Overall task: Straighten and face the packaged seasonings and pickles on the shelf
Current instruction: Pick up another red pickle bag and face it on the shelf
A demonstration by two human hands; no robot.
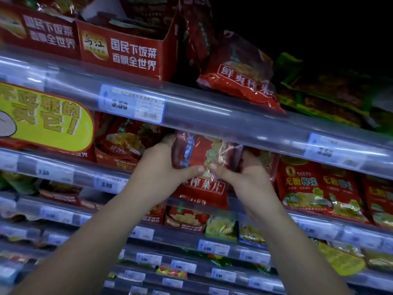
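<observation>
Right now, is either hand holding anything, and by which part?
Both hands hold a red pickle packet: the left hand grips its left edge, the right hand its right edge, thumbs on its front.

I see a yellow promotional sign point(42, 118) at the left, a blue-edged price label point(131, 105) reading 3.50 in a clear plastic rail point(223, 118), and smaller price tags point(213, 248) below.
</observation>
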